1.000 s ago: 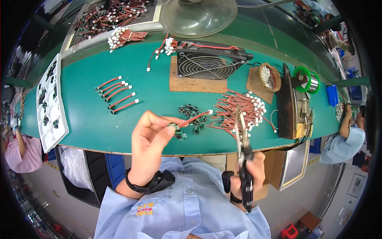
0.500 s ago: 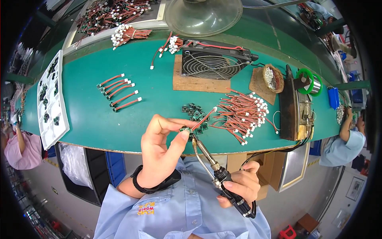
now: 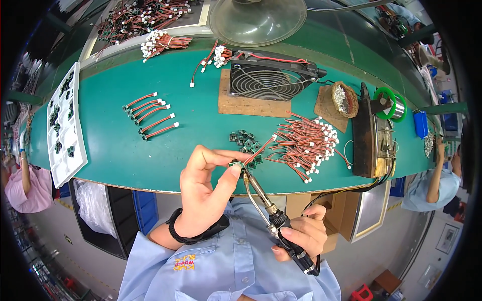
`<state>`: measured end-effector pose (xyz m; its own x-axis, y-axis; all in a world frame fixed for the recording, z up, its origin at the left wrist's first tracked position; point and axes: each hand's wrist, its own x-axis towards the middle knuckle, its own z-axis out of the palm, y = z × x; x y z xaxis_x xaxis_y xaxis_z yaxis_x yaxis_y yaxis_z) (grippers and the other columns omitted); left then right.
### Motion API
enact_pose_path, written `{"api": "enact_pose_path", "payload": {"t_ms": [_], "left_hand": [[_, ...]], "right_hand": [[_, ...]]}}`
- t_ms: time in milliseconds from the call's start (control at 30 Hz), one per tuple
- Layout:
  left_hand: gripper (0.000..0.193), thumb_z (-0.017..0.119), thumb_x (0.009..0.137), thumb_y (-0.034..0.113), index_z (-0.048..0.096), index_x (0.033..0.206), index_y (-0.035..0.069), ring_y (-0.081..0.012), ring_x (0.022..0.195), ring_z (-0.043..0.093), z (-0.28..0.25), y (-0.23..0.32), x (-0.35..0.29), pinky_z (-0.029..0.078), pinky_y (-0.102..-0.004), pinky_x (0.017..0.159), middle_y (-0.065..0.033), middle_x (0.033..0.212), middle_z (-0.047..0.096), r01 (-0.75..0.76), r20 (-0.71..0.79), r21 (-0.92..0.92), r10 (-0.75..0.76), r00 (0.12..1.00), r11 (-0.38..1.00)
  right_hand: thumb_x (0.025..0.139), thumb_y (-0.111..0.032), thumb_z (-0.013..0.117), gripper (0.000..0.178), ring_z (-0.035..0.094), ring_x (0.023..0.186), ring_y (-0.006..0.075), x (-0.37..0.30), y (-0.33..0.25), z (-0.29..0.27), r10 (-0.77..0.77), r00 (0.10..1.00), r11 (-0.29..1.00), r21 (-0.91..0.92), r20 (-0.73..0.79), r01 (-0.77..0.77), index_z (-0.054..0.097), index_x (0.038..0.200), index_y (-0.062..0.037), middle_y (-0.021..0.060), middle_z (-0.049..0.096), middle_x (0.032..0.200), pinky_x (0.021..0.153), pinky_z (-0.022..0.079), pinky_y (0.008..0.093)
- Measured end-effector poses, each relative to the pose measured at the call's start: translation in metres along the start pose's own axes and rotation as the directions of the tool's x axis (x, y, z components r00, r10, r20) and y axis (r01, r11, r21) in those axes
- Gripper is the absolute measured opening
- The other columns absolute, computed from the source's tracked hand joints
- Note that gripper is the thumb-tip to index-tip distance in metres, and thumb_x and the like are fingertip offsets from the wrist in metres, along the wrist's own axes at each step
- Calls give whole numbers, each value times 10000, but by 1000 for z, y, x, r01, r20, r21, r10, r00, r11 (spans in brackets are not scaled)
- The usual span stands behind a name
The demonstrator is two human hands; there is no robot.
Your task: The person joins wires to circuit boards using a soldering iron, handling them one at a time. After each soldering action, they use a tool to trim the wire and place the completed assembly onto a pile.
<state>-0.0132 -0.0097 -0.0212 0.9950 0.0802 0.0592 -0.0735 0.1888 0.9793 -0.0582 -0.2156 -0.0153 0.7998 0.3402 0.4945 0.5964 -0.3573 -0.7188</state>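
My left hand [image 3: 208, 185] pinches a small green circuit board [image 3: 235, 163] between thumb and fingertips. A red and black wire lead [image 3: 260, 149] with a white plug runs from the board up to the right. In my right hand [image 3: 304, 235] is a black-handled soldering iron [image 3: 279, 218], its thin side tube alongside the shaft. The iron's tip is at the board's right edge; whether it touches cannot be made out. Just beyond lie several loose green boards [image 3: 246, 140], and right of them a pile of wire leads [image 3: 306, 143]. Several boards with leads attached [image 3: 153, 114] lie in a row at left.
A white tray [image 3: 75, 125] of boards stands far left. At the back, a black fan [image 3: 271, 75] sits on a wooden board below a clear hood [image 3: 257, 20]. On the right are a bowl [image 3: 344, 99], a solder spool [image 3: 399, 107] and a dark metal stand [image 3: 362, 145]. Two people work at either side.
The board, lead and soldering iron tip have shifted very slightly to the right. Both hands keep the same hold.
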Motion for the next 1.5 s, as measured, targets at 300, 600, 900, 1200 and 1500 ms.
{"api": "enact_pose_path", "payload": {"t_ms": [300, 600, 900, 1200, 1500], "left_hand": [[109, 513, 856, -4, 413, 876, 34, -195, 913, 592, 4, 6, 1, 435, -328, 843, -207, 987, 618, 56, -10, -38, -57, 998, 998], [117, 530, 861, -7, 428, 897, 37, -134, 884, 576, -4, 4, 6, 433, -262, 766, -190, 992, 628, 164, 26, -266, -163, 986, 950], [111, 507, 862, 19, 451, 957, 32, -149, 791, 528, -17, 7, -5, 425, -277, 759, -126, 944, 563, 62, -86, -17, -63, 994, 998], [149, 561, 832, -37, 519, 968, 7, -131, 773, 531, -14, 9, -9, 424, -246, 698, -96, 912, 578, -43, -22, 230, 49, 999, 972], [154, 647, 746, -3, 606, 893, 16, -228, 695, 559, 11, 26, 0, 454, -307, 602, -104, 843, 564, -328, 390, 557, 108, 914, 763]], "right_hand": [[748, -377, 673, 411, 544, 505, 150, -7, 8, -4, -99, 994, 988, -124, -49, 92, 554, 1012, -85, 45, 595, 590, 698, 344, 364], [806, -42, 632, 362, 590, 742, 141, -4, 33, 3, 163, 888, 916, -269, -430, -299, 479, 1133, -51, 118, 626, 843, 672, 438, 285], [681, 57, 651, 359, 561, 811, 174, 16, 66, 37, 68, 993, 840, -531, -99, -111, 548, 989, -95, 38, 624, 860, 733, 395, 328], [667, 55, 688, 365, 570, 687, 210, 23, 71, 40, 40, 976, 906, -403, -213, -125, 542, 965, -97, 56, 615, 793, 712, 380, 342], [764, 113, 640, 441, 623, 768, 195, 30, 22, 18, 189, 972, 969, 188, -138, -162, 352, 1058, -47, 175, 608, 844, 691, 520, 324]]}}
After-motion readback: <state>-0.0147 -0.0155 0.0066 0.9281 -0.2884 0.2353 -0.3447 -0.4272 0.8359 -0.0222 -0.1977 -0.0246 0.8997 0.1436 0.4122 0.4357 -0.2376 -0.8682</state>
